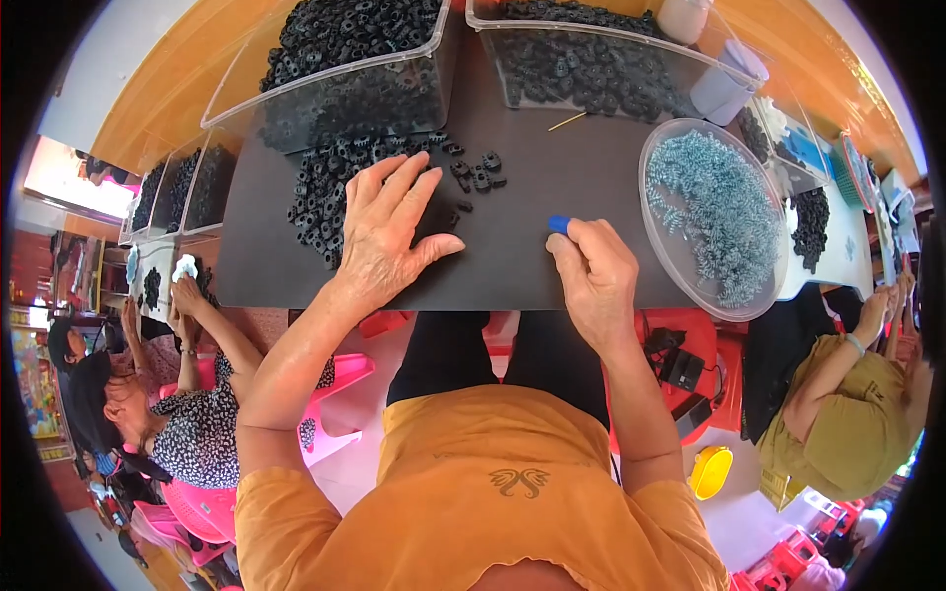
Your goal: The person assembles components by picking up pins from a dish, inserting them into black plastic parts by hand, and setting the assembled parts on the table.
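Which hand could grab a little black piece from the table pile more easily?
Probably the left hand: it's beside the black pile. The right hand is farther off, nearer the clear dish.

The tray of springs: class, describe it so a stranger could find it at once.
On the dark tabletop, look right of the person's right hand. There sits a shallow, clear tray heaped with small pale-blue springs. Unlike the deep rectangular bins of black plastic parts, it is round.

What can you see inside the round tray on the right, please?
Inside the round tray is a heap of small, pale blue coils that look like springs. Whatever lies beneath the heap, including most of the tray's floor, is covered.
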A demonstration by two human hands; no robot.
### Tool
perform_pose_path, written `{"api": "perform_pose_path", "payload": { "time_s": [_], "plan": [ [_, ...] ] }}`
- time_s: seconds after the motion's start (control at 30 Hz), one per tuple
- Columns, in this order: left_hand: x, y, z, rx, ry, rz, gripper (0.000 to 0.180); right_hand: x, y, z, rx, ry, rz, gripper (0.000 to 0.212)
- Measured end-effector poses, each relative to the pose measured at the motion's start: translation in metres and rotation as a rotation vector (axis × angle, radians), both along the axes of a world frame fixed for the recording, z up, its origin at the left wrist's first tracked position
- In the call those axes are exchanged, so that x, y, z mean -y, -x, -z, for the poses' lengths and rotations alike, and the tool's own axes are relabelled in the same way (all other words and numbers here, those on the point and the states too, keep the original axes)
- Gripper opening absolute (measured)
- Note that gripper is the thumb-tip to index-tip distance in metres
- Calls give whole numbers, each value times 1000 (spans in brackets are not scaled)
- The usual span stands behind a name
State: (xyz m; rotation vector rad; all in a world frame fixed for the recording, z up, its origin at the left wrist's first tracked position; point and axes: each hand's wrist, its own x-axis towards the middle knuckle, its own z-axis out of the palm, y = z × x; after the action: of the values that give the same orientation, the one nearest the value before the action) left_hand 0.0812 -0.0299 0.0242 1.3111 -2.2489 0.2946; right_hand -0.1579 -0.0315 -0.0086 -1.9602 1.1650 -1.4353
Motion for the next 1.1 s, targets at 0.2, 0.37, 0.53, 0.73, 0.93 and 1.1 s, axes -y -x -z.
{"api": "perform_pose_path", "payload": {
  "time_s": [0.2, 0.37, 0.53, 0.73, 0.93, 1.1],
  "plan": [
    [-28, -2, 1, -129, -3, -53, 50, 1, 0, 1, -21, -1, -7, 12],
    [-35, 8, 7, -180, -29, -90, 41, -1, -1, 0, -17, 8, 1, 13],
    [-31, 16, 12, -193, -22, -103, 41, -1, -1, 2, -26, -7, 6, 13],
    [-36, 11, 15, -259, -46, -111, 41, -2, -1, 0, -17, -9, 5, 13],
    [-21, 20, 21, -337, -114, -58, 35, -2, -1, 1, -18, 21, 13, 12],
    [6, 24, 6, -294, 7, 25, 24, -1, -2, 2, -18, 15, 6, 12]
  ]
}}
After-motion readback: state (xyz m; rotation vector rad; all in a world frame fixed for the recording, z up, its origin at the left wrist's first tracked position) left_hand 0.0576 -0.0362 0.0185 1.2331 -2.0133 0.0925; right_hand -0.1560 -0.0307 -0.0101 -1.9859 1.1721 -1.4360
